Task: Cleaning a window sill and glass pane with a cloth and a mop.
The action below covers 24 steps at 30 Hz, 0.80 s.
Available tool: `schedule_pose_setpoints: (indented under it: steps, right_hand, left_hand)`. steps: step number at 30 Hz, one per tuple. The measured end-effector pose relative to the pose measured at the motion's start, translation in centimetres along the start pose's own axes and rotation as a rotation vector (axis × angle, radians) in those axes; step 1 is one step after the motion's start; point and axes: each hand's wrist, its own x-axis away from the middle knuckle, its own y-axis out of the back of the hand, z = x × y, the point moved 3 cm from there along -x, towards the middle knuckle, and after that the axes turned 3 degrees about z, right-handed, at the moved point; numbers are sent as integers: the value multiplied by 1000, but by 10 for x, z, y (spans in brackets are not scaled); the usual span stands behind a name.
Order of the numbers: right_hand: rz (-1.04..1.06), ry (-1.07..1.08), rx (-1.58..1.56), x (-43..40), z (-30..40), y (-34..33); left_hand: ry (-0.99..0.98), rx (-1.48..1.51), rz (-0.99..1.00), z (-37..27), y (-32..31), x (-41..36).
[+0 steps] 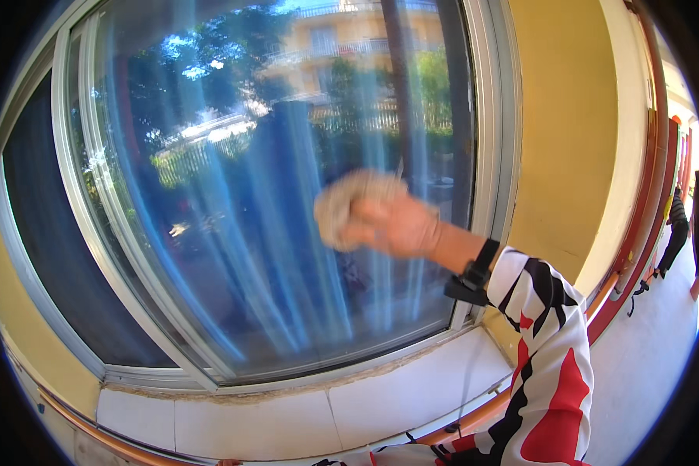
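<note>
My right hand (393,227) is wrapped around a bunched beige cloth (355,201) in front of the large glass window pane (256,250). Motion blurs both hand and cloth, and the cloth appears to be against the glass. A black band with a small device (472,279) circles my right wrist, below a white, black and red patterned sleeve (550,373). At the bottom rim only a sliver of my left hand (229,462) shows, near the sill's lower edge; its grip is hidden. Blue curtains hang behind the glass, which reflects trees and a building.
Silver sliding frames (81,204) border the pane, with a dark screened section (76,250) at left. Below runs a white tiled sill (256,422) and an orange handrail (472,419). A yellow wall (565,134) stands right. Down the walkway (641,373) is another person (675,227).
</note>
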Motion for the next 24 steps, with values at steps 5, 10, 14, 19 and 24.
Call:
schedule_pose_setpoints:
  steps: [5,10,14,19,24]
  right_hand:
    - [97,-175,-346,-35,-27,37]
    - [-383,-627,441,-45,-171,82]
    - [-471,-803,501,-116,-215,100]
    - [-501,-427,396,-141,-136,61]
    - [19,-31,20,-88,10,-13]
  left_hand:
    - [282,265,-234,26,-107,-6]
    - [243,316,-147,11,-54,-16]
    - [261,311,-279,8,-46,-1]
    - [227,410,-303,8,-27,-6]
    - [226,363,-321,8,-32,3]
